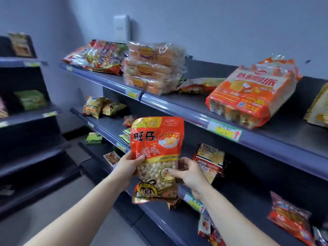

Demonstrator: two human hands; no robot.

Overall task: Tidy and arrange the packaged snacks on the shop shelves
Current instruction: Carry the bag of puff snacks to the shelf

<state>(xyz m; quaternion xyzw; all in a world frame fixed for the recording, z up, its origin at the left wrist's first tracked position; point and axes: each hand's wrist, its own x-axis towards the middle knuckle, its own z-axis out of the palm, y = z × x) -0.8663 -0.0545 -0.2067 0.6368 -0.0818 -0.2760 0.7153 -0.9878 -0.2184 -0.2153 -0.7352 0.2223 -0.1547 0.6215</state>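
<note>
Left hand (128,165), right hand (191,172) around bag (156,148)

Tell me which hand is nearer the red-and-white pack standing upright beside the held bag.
Right. The right hand sits just left of that pack; the left hand grips the far edge of the orange bag.

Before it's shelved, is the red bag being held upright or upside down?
Upright. The red bag has its cartoon face right way up; left hand and right hand grip it.
</note>
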